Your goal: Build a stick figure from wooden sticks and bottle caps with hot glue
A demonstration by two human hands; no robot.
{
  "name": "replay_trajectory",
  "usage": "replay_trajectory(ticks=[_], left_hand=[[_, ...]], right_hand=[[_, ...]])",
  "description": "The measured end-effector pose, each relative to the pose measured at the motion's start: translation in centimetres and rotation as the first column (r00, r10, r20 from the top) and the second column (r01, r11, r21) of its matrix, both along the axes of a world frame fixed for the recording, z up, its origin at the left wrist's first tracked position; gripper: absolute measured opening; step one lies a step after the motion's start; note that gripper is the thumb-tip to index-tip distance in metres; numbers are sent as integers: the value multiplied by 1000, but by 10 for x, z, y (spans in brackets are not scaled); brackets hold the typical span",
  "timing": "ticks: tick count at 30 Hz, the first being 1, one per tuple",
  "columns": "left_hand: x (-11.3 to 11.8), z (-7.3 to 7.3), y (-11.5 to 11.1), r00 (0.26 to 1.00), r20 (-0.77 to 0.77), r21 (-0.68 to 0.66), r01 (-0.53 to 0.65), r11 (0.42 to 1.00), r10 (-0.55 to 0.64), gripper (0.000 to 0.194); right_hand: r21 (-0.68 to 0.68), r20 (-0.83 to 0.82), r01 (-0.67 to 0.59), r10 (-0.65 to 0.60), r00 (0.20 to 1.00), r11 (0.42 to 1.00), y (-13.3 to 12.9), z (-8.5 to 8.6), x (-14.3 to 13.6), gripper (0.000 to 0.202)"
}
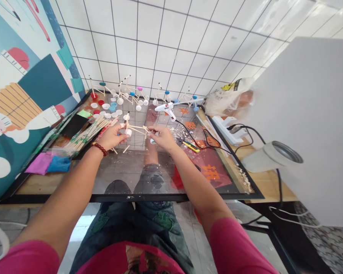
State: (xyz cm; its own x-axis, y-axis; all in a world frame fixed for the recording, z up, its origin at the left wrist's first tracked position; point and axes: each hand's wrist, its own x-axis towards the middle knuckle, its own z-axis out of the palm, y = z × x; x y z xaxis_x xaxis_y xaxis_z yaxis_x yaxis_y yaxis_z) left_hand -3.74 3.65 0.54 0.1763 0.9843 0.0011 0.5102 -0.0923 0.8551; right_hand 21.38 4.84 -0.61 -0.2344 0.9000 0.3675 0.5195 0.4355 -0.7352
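Between my hands, over the middle of the glass-topped table, is a small frame of thin wooden sticks (137, 128). My left hand (114, 136), with a beaded bracelet at the wrist, grips its left end beside a white bottle cap (128, 133) and an upright stick with a dark tip. My right hand (161, 137) pinches the right end, where several sticks cross. A white glue gun (166, 110) lies just beyond my right hand. One short loose stick (126, 148) rests on the glass below the frame.
Stick-and-cap models (138, 101) line the tiled wall. At left are loose caps (105, 106), stick bundles (84, 137) and pink and blue packets (40, 163). Yellow cutters (191, 146), wood scraps, a cable, a power strip (228, 131) and a grey-white canister (270, 156) are at right.
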Motion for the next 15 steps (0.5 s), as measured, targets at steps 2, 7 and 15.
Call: replay_trajectory(ticks=[2,7,15], left_hand=[[2,0,0,997,71,-12,6,1000,-5,58],[4,4,-2,999,-27,21,-36,999,37,56],[2,4,-2,996,-85,32,-34,999,37,58]], right_hand=[[-26,-44,-3,2,999,1000,0,0,-1,28],[-49,-76,-2,-2,997,999,0,0,-1,28],[-67,-72,19,-24,997,998,-1,2,-3,29]])
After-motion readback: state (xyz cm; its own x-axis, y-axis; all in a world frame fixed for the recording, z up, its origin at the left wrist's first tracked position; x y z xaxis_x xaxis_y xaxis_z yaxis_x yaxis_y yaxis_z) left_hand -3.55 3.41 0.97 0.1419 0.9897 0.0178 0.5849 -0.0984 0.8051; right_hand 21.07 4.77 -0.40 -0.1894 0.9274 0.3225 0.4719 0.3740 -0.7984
